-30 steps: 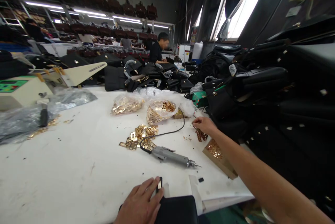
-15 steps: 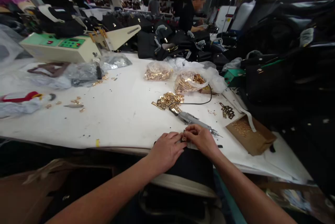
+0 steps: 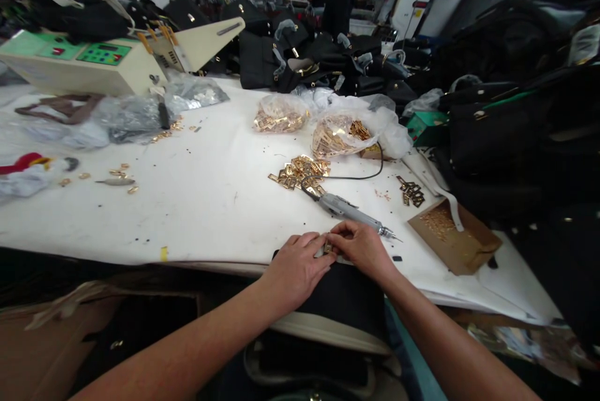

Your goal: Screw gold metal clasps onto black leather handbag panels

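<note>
Fingers of the right hand pinch a small gold metal plate at a black bag, left hand adjoining, grip unclear, with gold-coloured pieces in a clear plastic bag and brown cardboard box.

Just this side of the slim grey power screwdriver, the left hand lies on a pale-edged black bag; the right hand has its fingertips at a small gold metal plate. Beyond the screwdriver glints a heap of gold rectangular plates.

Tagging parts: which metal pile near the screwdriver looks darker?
The small pile beside the cardboard box; its pieces look mostly dark, while the larger pile is bright gold.
</note>
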`<state>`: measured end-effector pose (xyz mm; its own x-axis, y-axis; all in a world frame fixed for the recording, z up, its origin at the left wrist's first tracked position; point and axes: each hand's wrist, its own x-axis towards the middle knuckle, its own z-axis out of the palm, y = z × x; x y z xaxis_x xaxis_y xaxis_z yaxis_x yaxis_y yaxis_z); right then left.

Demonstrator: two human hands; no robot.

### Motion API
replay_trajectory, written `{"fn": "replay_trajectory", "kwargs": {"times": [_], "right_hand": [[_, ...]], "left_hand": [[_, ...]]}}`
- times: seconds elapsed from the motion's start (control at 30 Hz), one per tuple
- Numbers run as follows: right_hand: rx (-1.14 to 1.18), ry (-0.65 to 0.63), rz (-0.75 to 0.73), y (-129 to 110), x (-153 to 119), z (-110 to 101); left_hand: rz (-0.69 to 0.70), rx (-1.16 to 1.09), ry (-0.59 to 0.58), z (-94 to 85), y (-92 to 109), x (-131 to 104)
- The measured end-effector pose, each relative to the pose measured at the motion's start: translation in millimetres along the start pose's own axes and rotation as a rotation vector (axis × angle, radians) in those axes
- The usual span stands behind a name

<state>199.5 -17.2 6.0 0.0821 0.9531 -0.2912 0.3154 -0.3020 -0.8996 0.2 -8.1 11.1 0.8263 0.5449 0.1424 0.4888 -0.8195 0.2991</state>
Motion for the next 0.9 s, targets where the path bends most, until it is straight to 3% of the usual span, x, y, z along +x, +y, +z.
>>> {"fn": "replay_trajectory", "kwargs": {"times": [0.47, 0.7, 0.9], "right_hand": [[-0.186, -0.014, 0.011, -0.7, 3.9, 1.8], [-0.161, -0.061, 0.034, -4.3, 4.9, -3.3], [-0.277, 0.060, -0.090, 5.1, 3.1, -4.8]], "left_hand": [[0.022, 0.019, -0.044, 0.1, 1.7, 1.7], [0.051, 0.033, -0.075, 2.1, -0.3, 3.1], [0.049, -0.015, -0.040, 1.3, -2.4, 4.0]]}}
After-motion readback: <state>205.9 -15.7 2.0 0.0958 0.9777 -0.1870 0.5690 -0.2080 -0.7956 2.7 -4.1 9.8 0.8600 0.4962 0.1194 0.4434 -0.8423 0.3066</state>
